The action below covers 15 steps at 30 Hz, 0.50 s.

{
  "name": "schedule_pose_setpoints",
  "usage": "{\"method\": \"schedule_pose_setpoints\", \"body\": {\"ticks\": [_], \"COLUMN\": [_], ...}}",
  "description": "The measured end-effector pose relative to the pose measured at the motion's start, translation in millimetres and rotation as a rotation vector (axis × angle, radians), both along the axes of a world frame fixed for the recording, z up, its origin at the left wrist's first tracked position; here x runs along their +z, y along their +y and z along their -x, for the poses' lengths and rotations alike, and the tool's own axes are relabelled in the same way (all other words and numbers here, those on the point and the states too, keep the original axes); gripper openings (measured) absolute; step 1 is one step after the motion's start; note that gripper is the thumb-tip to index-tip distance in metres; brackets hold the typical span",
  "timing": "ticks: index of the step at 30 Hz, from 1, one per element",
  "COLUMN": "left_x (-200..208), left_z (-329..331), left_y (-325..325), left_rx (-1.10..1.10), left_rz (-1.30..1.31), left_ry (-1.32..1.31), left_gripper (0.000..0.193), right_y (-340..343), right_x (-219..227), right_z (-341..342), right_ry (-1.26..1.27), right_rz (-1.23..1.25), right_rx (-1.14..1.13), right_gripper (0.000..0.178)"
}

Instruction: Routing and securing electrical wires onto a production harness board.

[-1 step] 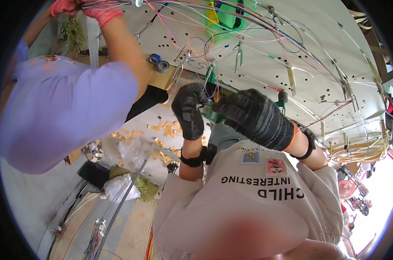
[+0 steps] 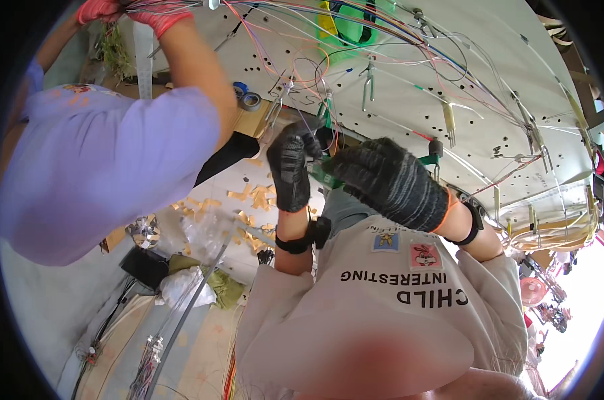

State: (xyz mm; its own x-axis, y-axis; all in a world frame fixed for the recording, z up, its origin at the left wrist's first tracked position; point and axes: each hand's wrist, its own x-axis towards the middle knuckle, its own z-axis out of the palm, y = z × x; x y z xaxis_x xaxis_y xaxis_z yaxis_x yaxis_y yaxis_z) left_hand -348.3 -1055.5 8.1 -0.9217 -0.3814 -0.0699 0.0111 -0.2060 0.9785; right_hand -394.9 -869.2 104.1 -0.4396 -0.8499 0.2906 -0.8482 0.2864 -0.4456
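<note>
Both my hands wear black-and-grey knitted gloves and are held close together below the near edge of the pale board [image 2: 395, 100]. My left hand [image 2: 291, 167] is closed, its fingers curled in at the lower end of a thin purple wire [image 2: 306, 122] hanging from the board. My right hand [image 2: 392, 183], orange at the cuff, is closed too, fingertips pressed together and pointing at the left hand. Whatever lies in its fingertips is hidden. Just behind the hands a green tool or fixture [image 2: 325, 175] partly shows.
Coloured wires [image 2: 409, 40] run along the board between metal forked pegs [image 2: 369, 83]. A green holder [image 2: 349, 30] sits farther back. On the left a co-worker in a purple shirt [image 2: 115, 167] with pink gloves [image 2: 159, 20] handles a wire bundle. Tape rolls [image 2: 251, 101] lie nearby; tape scraps litter the floor.
My left hand has shifted slightly and its fingers have turned a little. My right hand has hardly moved. The co-worker's arm has moved slightly to the right.
</note>
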Motion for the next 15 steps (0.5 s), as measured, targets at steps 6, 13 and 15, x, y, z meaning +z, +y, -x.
{"method": "schedule_pose_setpoints", "body": {"ticks": [6, 13, 15], "left_x": [26, 21, 14], "left_z": [5, -5, -1], "left_y": [-6, -12, -17], "left_rx": [-0.116, -0.206, -0.293], "left_rz": [-0.249, -0.534, -0.614], "left_ry": [0.076, 0.267, 0.339], "left_gripper": [0.016, 0.029, 0.031], "right_y": [2, -40, -36], "right_x": [8, 7, 5], "right_z": [19, 78, 84], "right_ry": [-0.250, -0.100, -0.016], "right_rz": [0.162, 0.263, 0.139], "right_rx": [-0.016, -0.272, -0.153], "right_gripper": [0.039, 0.030, 0.026]}}
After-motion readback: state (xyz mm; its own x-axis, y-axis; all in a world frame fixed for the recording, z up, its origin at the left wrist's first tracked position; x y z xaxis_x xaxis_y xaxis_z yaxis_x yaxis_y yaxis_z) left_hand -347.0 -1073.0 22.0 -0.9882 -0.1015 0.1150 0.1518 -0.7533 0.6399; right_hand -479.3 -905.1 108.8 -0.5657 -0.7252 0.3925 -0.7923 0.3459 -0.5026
